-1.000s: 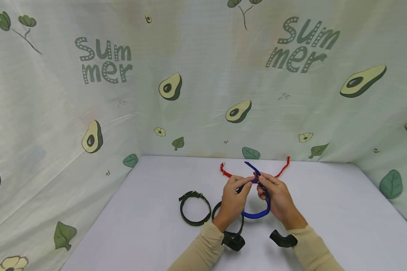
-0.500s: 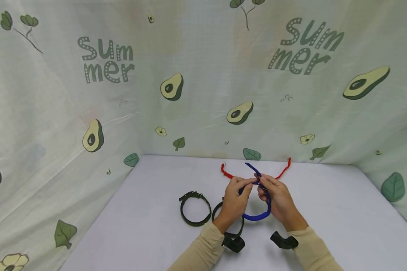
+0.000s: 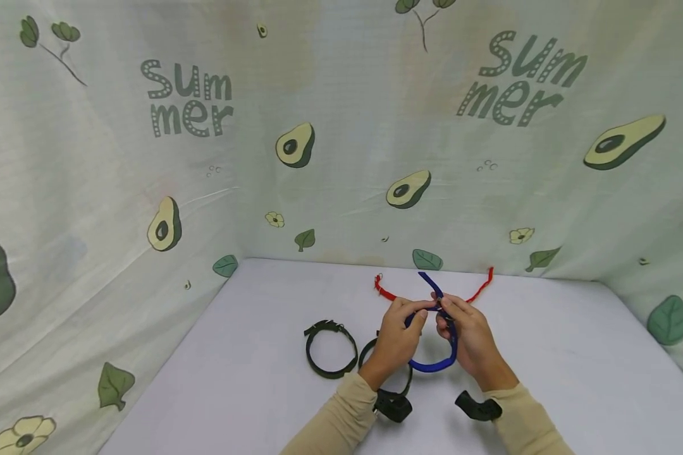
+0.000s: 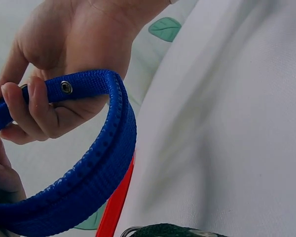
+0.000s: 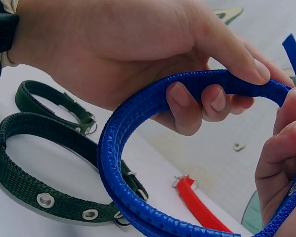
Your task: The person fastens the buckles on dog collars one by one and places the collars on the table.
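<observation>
A blue pet collar point(image 3: 434, 367) is bent into a loop between both hands, raised over the table. My left hand point(image 3: 397, 335) pinches one part of it with thumb and fingers; in the right wrist view its fingers curl round the blue strap point(image 5: 108, 148). My right hand point(image 3: 477, 344) grips the collar near where its ends cross, and the strap's free tip points up past the fingertips. Metal eyelets show along the strap in the left wrist view, where the right hand point(image 4: 79, 49) curls its fingers round it. The buckle is mostly hidden by fingers.
A dark green collar point(image 3: 310, 354) lies in a ring on the white table point(image 3: 245, 379). Another green collar point(image 5: 10, 182) lies beside it, partly under the left forearm. Behind the hands is a red collar point(image 3: 384, 292). A printed cloth point(image 3: 341, 126) hangs along the back.
The head view has turned slightly left, so the scene sits a little further right. Both hands keep their hold on the blue collar, with barely any finger movement.
</observation>
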`<action>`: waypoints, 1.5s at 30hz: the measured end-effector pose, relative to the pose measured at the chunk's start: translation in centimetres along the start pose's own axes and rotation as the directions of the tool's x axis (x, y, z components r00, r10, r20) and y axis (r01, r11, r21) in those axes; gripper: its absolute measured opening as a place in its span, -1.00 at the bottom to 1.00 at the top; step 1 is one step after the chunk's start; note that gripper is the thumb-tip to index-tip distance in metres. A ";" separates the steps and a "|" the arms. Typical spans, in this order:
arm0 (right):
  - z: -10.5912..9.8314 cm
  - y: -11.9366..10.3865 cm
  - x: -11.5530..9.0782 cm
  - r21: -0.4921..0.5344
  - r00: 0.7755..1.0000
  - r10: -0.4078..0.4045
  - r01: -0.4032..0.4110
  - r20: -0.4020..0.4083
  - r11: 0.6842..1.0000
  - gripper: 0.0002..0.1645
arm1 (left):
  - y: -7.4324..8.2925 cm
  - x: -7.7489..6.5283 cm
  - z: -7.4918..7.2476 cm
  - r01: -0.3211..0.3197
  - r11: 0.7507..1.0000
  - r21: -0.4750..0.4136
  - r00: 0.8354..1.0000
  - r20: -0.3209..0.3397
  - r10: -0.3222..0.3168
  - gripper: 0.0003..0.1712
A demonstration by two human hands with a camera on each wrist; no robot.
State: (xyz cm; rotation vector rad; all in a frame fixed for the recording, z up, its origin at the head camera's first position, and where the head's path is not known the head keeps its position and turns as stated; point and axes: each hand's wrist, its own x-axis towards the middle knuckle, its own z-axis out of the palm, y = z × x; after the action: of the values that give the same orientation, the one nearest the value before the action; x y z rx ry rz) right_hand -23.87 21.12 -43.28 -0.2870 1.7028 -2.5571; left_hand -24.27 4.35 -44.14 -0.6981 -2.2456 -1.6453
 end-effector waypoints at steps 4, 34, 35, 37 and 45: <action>-0.2 -0.1 -0.1 -0.009 1.000 -0.011 0.011 0.004 1.000 -0.56 | 0.1 0.1 0.1 0.012 1.000 -0.001 1.000 0.010 -0.012 -0.72; 0.2 -0.6 -0.2 -0.492 0.973 -0.217 0.227 0.077 0.841 -0.54 | -0.3 0.4 -0.9 0.048 0.999 -0.006 0.999 0.011 -0.048 -0.70; 0.1 -0.5 -0.2 -0.512 0.971 -0.221 0.233 0.086 0.826 -0.55 | -0.4 0.4 -0.9 0.048 0.999 -0.001 0.999 0.015 -0.048 -0.70; 0.1 -0.5 -0.3 -0.549 0.967 -0.230 0.250 0.106 0.797 -0.57 | -0.4 0.4 -0.9 0.046 0.999 0.005 0.999 0.020 -0.046 -0.70; 0.3 -0.7 -0.5 -0.610 0.960 -0.256 0.272 0.116 0.745 -0.62 | -0.3 0.4 -0.9 0.088 0.987 -0.132 0.995 -0.034 -0.093 -0.77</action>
State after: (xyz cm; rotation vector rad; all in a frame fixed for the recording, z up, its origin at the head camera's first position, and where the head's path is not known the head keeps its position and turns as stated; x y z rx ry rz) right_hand -23.33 21.19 -42.60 -0.6255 2.6252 -2.0200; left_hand -24.79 3.52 -43.88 -0.5960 -2.1870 -1.8462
